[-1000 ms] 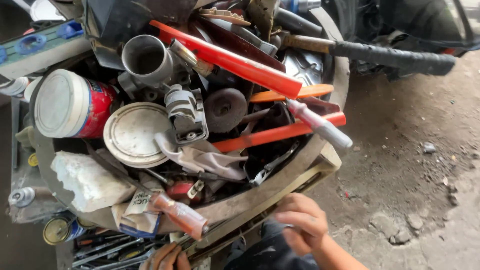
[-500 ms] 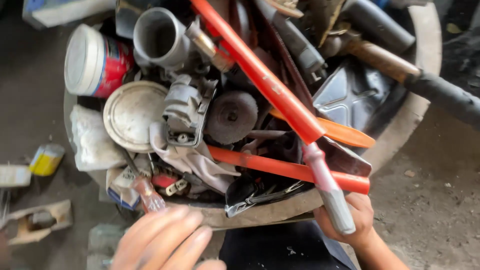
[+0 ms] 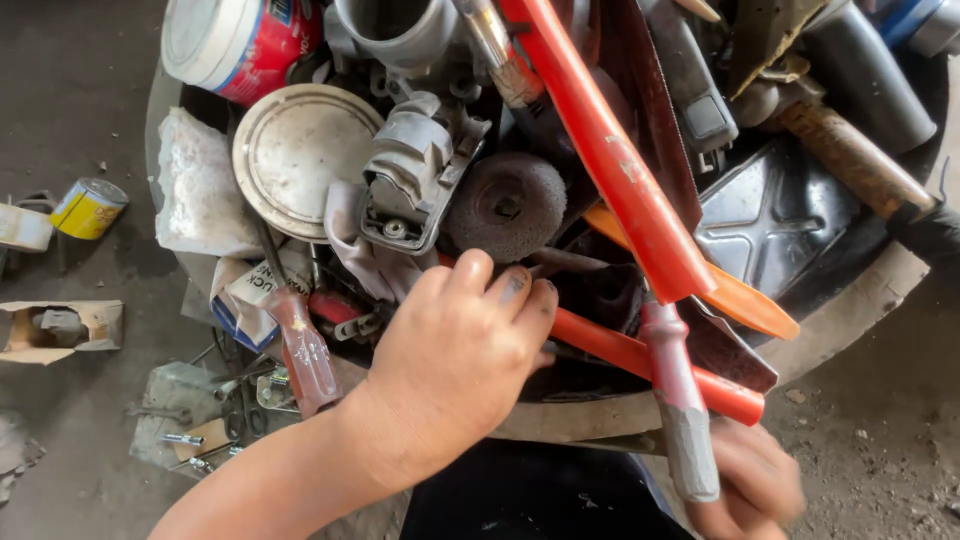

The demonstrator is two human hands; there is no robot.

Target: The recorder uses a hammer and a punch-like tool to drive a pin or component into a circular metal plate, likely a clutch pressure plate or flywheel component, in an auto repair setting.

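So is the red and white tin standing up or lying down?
Lying down. The tin rests on its side at the tub's rim, with its white lid facing sideways, not up.

Soft even daylight, faint shadows, motion blur on the right hand (image 3: 745, 485).

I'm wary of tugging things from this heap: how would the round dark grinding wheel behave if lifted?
The grinding wheel looks thick and solid, so probably stiff and heavy for its size. Its rough face should not slip. Being round, it may roll once freed from the grey metal part beside it.
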